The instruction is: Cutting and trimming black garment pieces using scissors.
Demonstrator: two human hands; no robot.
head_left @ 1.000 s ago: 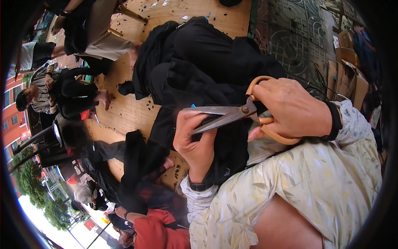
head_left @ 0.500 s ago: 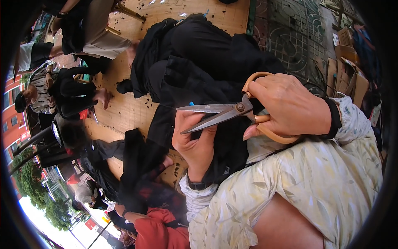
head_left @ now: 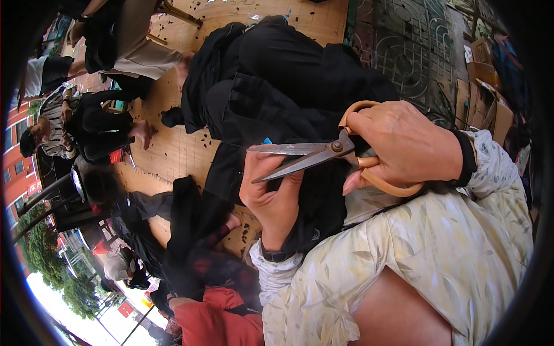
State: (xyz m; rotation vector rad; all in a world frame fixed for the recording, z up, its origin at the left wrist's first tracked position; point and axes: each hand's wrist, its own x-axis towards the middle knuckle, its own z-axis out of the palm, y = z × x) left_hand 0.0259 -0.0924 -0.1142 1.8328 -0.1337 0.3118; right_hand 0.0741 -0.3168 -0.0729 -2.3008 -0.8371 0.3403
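Observation:
My right hand grips a pair of scissors with orange handles and grey metal blades, slightly parted and pointing left. My left hand is curled just under the blade tips, its fingertips partly hidden, so what it pinches is unclear. Black fabric lies beneath both hands, and a small blue bit shows above the left fingers. A large pile of black garments is heaped just beyond my hands, over my patterned pale clothing at the near edge.
A light wooden board is scattered with dark bits. Several people sit or stand at left, one in stripes, another in red at lower left. Cardboard and patterned paving lie at the right.
The scissors and both my hands have shifted slightly up and to the left in the picture, with the grip unchanged. The people around show only slight movement.

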